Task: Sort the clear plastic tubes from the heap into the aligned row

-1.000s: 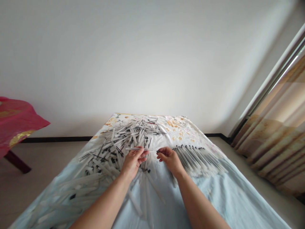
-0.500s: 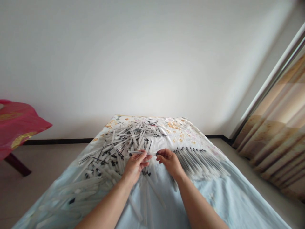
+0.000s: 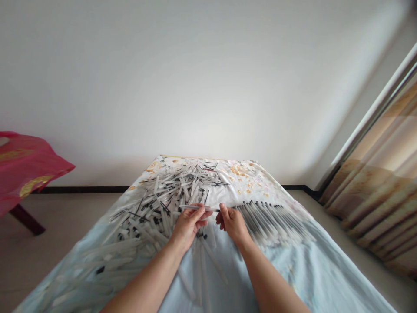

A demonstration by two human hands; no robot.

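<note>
Across the surface [image 3: 329, 265], I log: pile [image 3: 187, 180], left; tube row [image 3: 273, 221], right; left fingers [image 3: 198, 213] pinching one tube [image 3: 188, 207] by the pile's edge; right fingers [image 3: 221, 221] curled, thumb [image 3: 223, 211] newly raised at its black end [image 3: 217, 210], apparently pressing; grip unclear.

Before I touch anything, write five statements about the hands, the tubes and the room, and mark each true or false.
1. The left hand holds a pale tube. True.
2. The right hand is out of view. False: it is in view, at the tube's dark end.
3. A neat row of tubes lies right of the messy pile. True.
4. The curtain hangs on the left. False: it hangs on the right.
5. A red cover shows at the left edge. True.
</note>
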